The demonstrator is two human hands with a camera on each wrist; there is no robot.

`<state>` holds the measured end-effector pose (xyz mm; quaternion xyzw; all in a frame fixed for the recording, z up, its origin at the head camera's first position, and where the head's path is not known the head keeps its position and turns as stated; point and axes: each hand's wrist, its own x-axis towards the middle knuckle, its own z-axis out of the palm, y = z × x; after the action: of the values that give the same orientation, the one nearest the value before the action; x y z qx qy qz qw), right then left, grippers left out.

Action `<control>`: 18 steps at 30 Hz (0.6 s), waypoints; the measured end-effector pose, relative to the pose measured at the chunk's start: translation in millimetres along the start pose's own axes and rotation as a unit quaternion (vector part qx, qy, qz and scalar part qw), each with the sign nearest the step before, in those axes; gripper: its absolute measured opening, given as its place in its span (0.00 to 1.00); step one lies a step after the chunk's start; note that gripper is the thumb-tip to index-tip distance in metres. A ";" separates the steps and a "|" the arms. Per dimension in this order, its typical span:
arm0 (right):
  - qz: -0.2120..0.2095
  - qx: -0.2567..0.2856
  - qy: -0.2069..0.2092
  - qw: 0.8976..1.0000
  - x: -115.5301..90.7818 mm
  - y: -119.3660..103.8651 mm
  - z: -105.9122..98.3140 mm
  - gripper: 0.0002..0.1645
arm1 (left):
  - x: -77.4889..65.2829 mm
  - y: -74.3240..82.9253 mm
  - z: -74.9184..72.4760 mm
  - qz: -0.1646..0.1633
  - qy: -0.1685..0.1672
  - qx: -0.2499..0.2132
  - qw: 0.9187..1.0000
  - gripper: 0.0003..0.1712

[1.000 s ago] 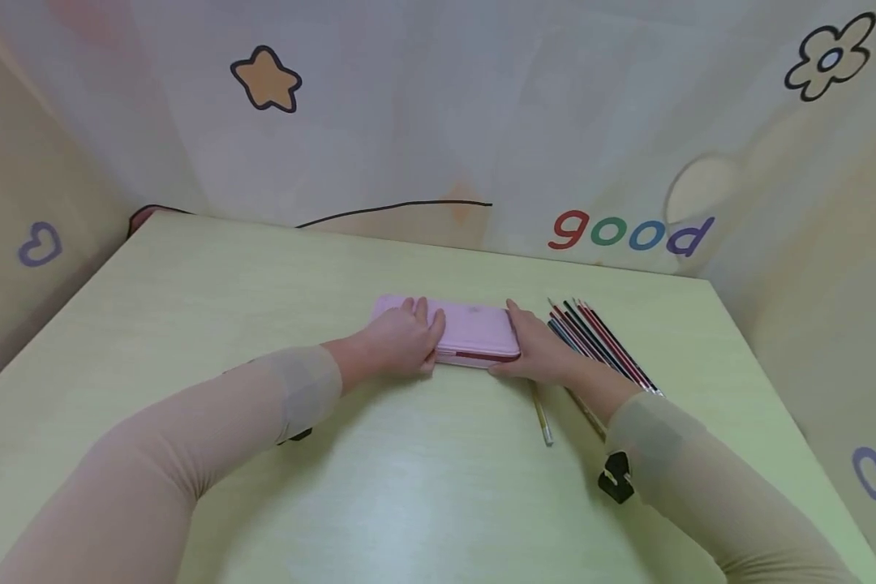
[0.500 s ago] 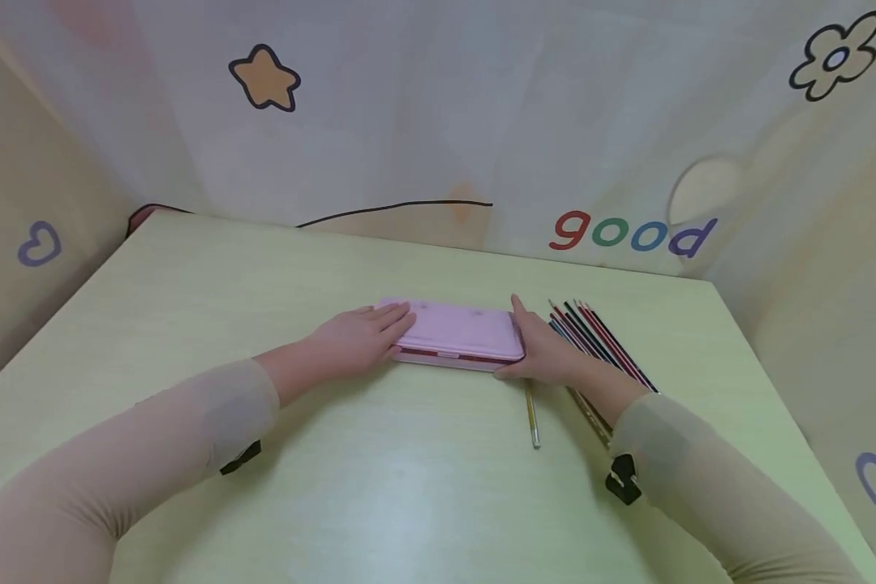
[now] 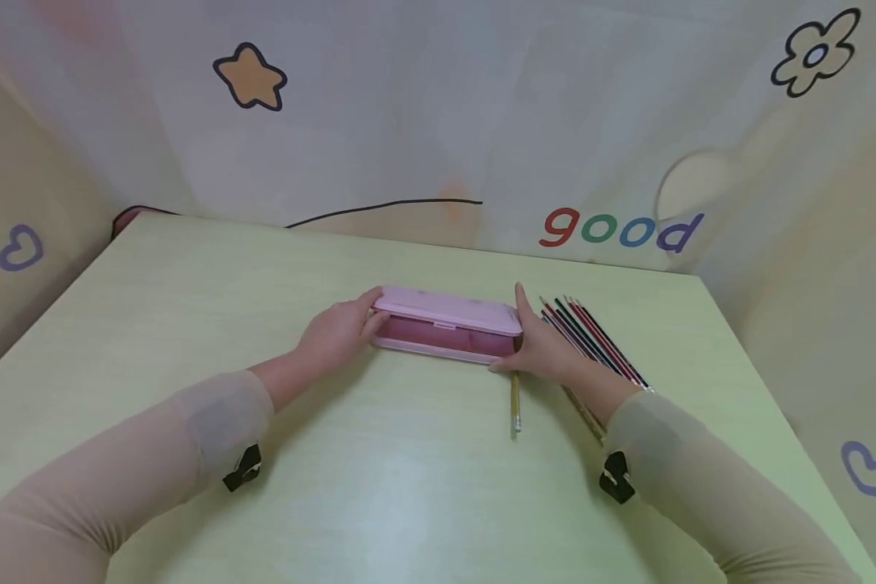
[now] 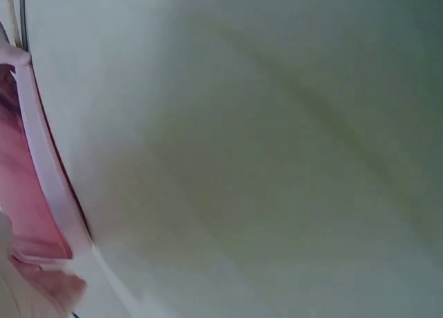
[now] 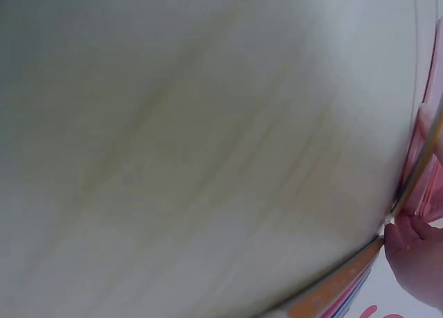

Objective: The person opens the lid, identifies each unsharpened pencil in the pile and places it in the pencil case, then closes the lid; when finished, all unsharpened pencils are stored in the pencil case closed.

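Observation:
A pink pencil case [image 3: 448,310] lies in the middle of the table, its lid partly raised along the near side so the darker pink inside shows. At its left end, my left hand [image 3: 336,331] grips the lid between thumb and fingers. My right hand [image 3: 543,349] holds the right end, thumb and fingers spread around the corner. A yellow pencil [image 3: 515,404] sticks out toward me from beneath that hand. In the left wrist view the case's edge [image 4: 52,162] runs along the left side. The right wrist view catches part of my right hand [image 5: 419,262].
Several dark and red pencils [image 3: 591,337] lie fanned on the table just right of my right hand. More pencils [image 3: 584,414] show beneath the right wrist. A printed curtain [image 3: 380,105] hangs behind the table's far edge.
My left hand has slid from the case's top to its left end, and the lid has gone from lowered to partly raised. My right hand stays at the right end.

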<state>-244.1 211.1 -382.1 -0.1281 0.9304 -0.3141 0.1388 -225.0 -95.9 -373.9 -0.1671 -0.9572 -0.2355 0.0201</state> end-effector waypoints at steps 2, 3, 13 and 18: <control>0.007 0.004 0.008 1.000 -1.8 1.0 0.1 0.79 | 1.8 2.6 0.7 -0.010 0.009 0.004 1.000 0.28; 0.011 0.005 0.011 1.000 -2.9 1.6 -0.1 0.79 | 2.7 3.7 0.4 -0.014 0.012 0.007 1.000 0.28; -0.026 -0.028 0.015 0.999 -5.6 4.8 -3.5 0.68 | 14.3 9.0 -13.8 -0.049 0.072 -0.106 0.991 0.25; -0.024 -0.031 0.015 0.999 -4.2 5.2 -2.7 0.69 | 12.8 6.4 -13.7 -0.095 0.028 -0.267 0.959 0.34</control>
<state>-241.9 218.0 -382.5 -0.1502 0.9384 -0.2899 0.1127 -235.5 -92.9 -357.4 -0.0677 -0.8701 -0.4877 -0.0204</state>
